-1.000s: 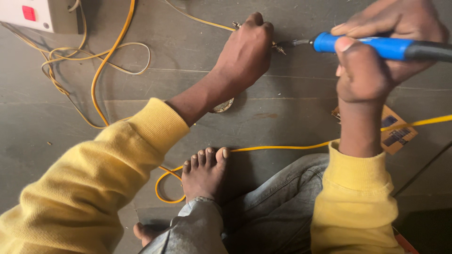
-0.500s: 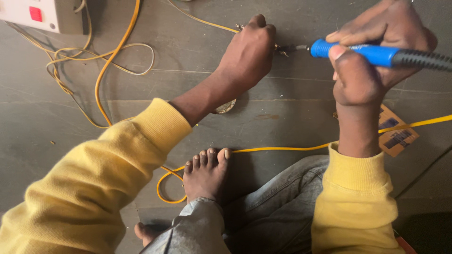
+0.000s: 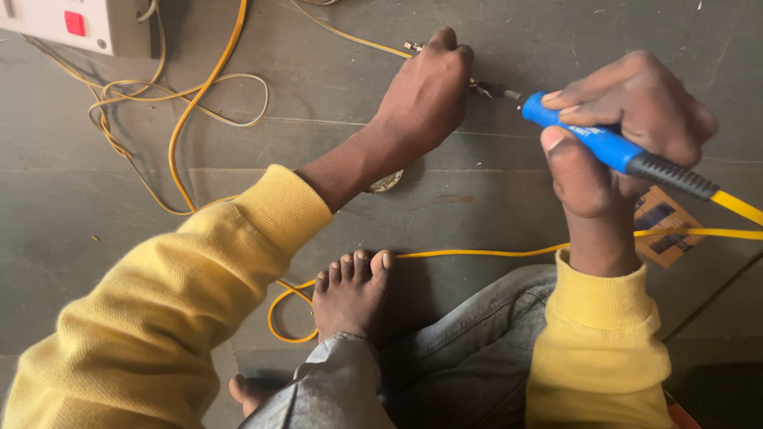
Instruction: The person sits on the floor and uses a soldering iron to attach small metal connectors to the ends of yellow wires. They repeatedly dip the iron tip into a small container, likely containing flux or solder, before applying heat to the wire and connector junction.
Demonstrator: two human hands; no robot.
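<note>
Below, right hand point(image 3: 628, 135) grip closed on blue soldering iron point(image 3: 592, 139), brown card point(image 3: 664, 226) beneath, left hand point(image 3: 425, 91) pinching wire point(image 3: 358, 38)

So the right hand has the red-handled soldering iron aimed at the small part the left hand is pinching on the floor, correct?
Not quite: the soldering iron has a blue handle, not red, as the head view shows. The rest stands: the right hand grips it, tip aimed at the small metal part that the left hand pinches down on the floor.
</note>
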